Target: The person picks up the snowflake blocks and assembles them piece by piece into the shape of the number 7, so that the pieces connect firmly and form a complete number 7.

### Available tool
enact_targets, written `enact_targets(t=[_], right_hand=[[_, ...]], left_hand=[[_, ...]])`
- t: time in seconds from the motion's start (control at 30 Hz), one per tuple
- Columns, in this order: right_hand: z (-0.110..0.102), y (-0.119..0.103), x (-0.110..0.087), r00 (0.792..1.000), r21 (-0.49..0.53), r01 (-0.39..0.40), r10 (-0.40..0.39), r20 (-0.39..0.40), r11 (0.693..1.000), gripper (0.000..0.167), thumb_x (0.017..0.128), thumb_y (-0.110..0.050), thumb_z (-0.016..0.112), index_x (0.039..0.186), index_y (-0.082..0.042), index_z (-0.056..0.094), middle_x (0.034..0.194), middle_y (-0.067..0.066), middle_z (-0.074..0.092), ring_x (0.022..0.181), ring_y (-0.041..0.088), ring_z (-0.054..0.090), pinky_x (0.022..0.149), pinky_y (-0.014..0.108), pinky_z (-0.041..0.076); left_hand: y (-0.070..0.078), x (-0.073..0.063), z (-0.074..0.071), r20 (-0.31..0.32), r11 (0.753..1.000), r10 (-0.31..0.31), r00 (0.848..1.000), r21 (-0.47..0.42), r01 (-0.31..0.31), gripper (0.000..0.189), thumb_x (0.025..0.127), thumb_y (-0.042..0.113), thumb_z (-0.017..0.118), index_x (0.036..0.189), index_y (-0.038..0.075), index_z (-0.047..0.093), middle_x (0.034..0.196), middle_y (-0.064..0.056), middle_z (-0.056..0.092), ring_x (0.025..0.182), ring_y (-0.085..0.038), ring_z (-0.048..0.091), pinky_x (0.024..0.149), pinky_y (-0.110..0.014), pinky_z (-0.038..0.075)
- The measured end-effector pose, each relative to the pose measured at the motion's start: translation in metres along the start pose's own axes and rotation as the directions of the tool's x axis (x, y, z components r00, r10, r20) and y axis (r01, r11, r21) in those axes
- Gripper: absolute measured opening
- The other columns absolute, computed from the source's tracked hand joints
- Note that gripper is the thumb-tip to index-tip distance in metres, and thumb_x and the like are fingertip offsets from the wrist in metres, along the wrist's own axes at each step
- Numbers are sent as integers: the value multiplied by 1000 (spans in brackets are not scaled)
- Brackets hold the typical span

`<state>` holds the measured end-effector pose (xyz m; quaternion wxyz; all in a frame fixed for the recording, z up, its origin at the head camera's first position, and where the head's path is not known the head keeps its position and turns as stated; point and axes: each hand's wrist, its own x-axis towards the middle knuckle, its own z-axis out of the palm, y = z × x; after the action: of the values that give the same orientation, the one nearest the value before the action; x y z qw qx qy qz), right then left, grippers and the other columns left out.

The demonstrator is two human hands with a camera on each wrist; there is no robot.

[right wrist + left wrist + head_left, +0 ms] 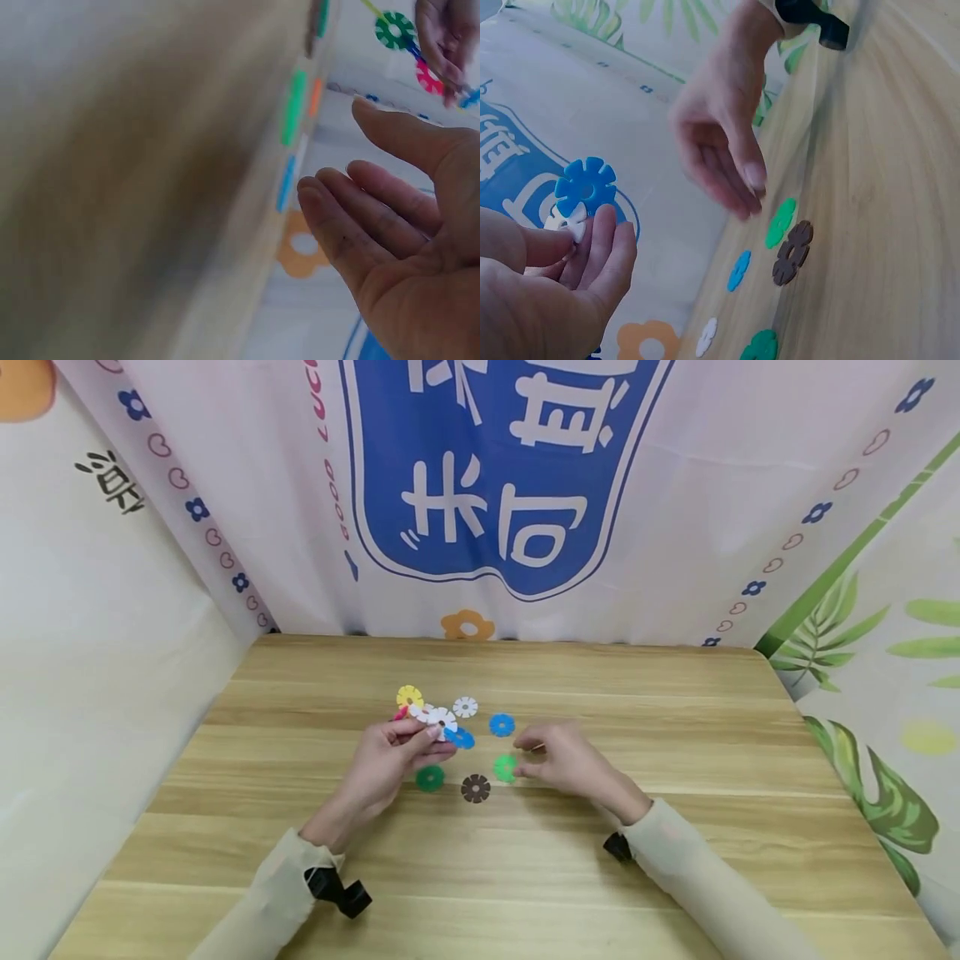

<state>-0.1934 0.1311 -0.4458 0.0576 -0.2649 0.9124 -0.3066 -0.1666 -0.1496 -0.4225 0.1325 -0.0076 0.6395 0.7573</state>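
Note:
My left hand (378,767) pinches a white notched disc (442,720) between thumb and fingers, raised above the table. A blue notched disc (586,185) is joined to it. The right wrist view shows more of this linked chain, with a green disc (395,30) and a pink disc (430,77). A yellow disc (409,696) shows at its far end. My right hand (567,762) holds nothing, its fingers and thumb apart, just over a light green disc (505,768). Whether it touches that disc, I cannot tell.
Loose discs lie on the wooden table (675,860): blue (502,724), white (465,707), dark green (430,778) and brown (476,788). A printed curtain (675,527) hangs along the table's back edge. Black straps (337,892) sit at both wrists.

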Motion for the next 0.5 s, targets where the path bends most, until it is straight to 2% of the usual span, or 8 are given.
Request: enact_targets(t=[0.1, 0.2, 0.37, 0.5], right_hand=[[9, -2, 8, 998, -18, -20, 21, 65, 1000, 38, 86, -20, 88, 117, -4, 75, 117, 12, 79, 112, 29, 74, 105, 46, 62], [15, -6, 16, 995, -49, -29, 33, 97, 998, 37, 86, -16, 86, 119, -4, 75, 118, 11, 79, 115, 29, 73, 108, 46, 60], [18, -10, 22, 989, -45, -61, 66, 132, 997, 30, 86, -7, 85, 116, -6, 76, 114, 7, 79, 110, 25, 73, 105, 44, 62], [17, -10, 23, 985, -40, -83, 88, 150, 996, 29, 86, -4, 84, 114, -5, 76, 110, 7, 78, 105, 23, 72, 100, 42, 64]], left_hand=[[-2, 1, 2, 7, 1000, -12, 1000, 8, 12, 19, 105, 3, 60, 115, -13, 65, 98, -7, 75, 96, -21, 80, 98, -34, 65], [-3, 2, 4, 4, 1000, -23, 1000, -17, 23, 23, 105, 2, 60, 120, -15, 62, 101, -7, 74, 97, -21, 80, 99, -34, 65], [-2, 2, 8, 2, 996, -46, 999, -82, 46, 25, 106, 0, 57, 125, -17, 60, 103, -10, 73, 97, -20, 80, 100, -35, 64], [0, 2, 11, 14, 994, -57, 998, -92, 58, 27, 106, 1, 58, 126, -16, 60, 99, -10, 75, 94, -21, 81, 97, -35, 65]])
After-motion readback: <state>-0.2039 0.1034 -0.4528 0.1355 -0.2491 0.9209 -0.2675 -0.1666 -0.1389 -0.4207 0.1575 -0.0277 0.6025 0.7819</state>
